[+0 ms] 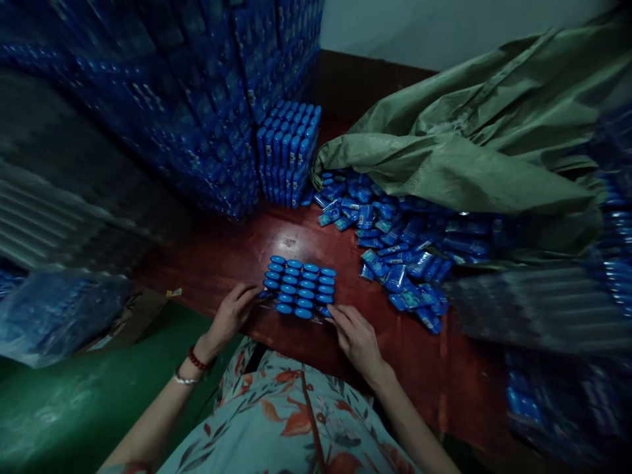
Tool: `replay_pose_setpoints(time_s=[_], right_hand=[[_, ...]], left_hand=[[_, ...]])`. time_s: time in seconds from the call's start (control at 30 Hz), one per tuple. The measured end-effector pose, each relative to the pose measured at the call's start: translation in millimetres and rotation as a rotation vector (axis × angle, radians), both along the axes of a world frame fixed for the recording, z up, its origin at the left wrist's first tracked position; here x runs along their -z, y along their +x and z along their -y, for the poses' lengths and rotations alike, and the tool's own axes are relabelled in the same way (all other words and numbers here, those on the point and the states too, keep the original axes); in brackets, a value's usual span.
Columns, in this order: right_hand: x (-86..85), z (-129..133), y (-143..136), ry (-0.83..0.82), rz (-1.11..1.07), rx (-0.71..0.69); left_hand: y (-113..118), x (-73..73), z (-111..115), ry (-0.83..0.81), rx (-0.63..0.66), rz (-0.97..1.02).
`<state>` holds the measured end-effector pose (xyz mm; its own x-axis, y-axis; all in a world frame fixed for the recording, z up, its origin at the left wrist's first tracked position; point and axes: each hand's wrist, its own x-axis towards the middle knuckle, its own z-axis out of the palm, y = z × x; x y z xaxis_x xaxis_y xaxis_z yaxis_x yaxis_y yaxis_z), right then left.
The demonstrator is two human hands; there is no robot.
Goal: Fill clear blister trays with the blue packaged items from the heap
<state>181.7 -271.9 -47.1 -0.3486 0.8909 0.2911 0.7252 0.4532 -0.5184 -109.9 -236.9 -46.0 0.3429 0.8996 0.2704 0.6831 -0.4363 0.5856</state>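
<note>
In front of me on the red table, a block of blue oval-topped packs (299, 284) stands upright in close rows. My left hand (237, 309) is at the block's near left corner, with thumb and fingers closed on a small blue pack. At the near right corner, my right hand (356, 336) pinches another blue pack (324, 311) between thumb and fingers. Both of these packs are partly hidden by the fingertips, and their exact kind cannot be made out. Beaded bands circle my left wrist.
Loose blue packs (399, 263) spill from a green cloth sack (459, 145) at the right. Behind, a neat stack (286, 155) stands beside a tall blue wall of packs (187, 118). Grey ribbed trays (538, 306) flank both sides. The red tabletop (217, 253) ends over a green floor.
</note>
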Motion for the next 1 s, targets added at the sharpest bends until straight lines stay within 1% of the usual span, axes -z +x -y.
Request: replay_pose_setpoints(time_s=[0.1, 0.23, 0.3, 0.37, 0.43, 0.53, 0.6, 0.67, 0.7, 0.73, 0.8, 0.87, 0.9, 0.93, 0.97, 1.0], right_hand=[[-16.9, -6, 4, -0.014, 0.256, -0.101], [-39.9, -15, -8, -0.002, 0.472, -0.198], [-48.1, -19, -18, -0.023, 0.543, -0.247], [-52.8, -24, -25, -0.065, 0.580, -0.272], [-53.3, -27, -28, -0.098, 0.588, -0.249], [-47.0, -27, -27, -0.102, 0.584, -0.185], [-40.7, -24, -22, -0.082, 0.560, -0.157], [-34.9, -20, -11, -0.044, 0.497, -0.118], [-32.8, -18, -2, -0.016, 0.450, -0.070], [-31.2, -17, 8, 0.017, 0.400, 0.010], [-30.2, -20, 35, 0.074, 0.334, 0.269], [-30.8, -28, 64, 0.080, 0.370, 0.569], [-31.1, -33, 76, 0.055, 0.431, 0.682], [-30.8, -40, 85, 0.020, 0.499, 0.761], [-29.9, -47, 90, -0.023, 0.562, 0.800], [-28.4, -53, 92, -0.063, 0.607, 0.804]], left_hand=[[-6, -3.3, -8, 0.013, 0.124, -0.149], [-12, -7.6, -16, 0.012, 0.290, -0.306], [-12, -8.5, -17, 0.016, 0.315, -0.342], [-8, -8.9, -18, 0.020, 0.301, -0.365], [-2, -9.8, -17, 0.029, 0.295, -0.388], [9, -11.6, -18, 0.050, 0.340, -0.445], [12, -11.7, -21, 0.077, 0.355, -0.464], [11, -11.1, -25, 0.102, 0.353, -0.448], [8, -11.2, -27, 0.114, 0.352, -0.436], [5, -12.0, -28, 0.127, 0.349, -0.427], [1, -17.1, -32, 0.172, 0.334, -0.422], [4, -27.8, -38, 0.236, 0.284, -0.404], [11, -34.6, -43, 0.260, 0.255, -0.380], [23, -41.9, -49, 0.274, 0.232, -0.351], [38, -48.7, -55, 0.275, 0.222, -0.327], [58, -54.6, -63, 0.268, 0.230, -0.308]])
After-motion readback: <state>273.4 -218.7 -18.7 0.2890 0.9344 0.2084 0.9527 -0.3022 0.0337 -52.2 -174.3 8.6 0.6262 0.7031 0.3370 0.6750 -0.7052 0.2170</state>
